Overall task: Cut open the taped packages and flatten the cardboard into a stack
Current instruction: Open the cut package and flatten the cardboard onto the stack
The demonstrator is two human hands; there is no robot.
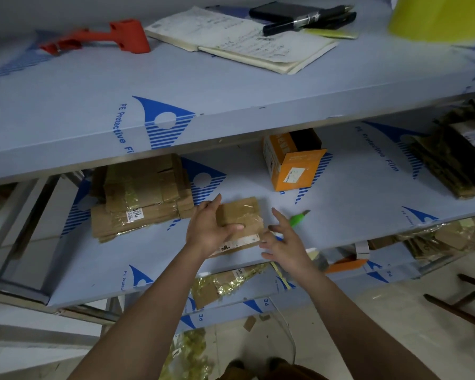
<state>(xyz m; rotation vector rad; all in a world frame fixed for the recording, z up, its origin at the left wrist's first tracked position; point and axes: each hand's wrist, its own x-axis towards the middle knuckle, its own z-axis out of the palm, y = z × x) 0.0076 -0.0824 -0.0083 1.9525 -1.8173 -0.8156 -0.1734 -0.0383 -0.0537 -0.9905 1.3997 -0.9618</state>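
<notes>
Two hands are working: our left hand [207,229] is holding the taped package [240,224] on the middle shelf [354,198], its long side running left-right, while our right hand [281,239] is spreading open fingers near its right end.

Blue-filmed metal shelves [231,105] above pale tiled floor [368,338].

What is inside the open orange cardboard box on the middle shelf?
The orange cardboard box stands open at the top, but its inside shows only dark shadow; the upper shelf covers part, so any contents cannot be seen.
</notes>
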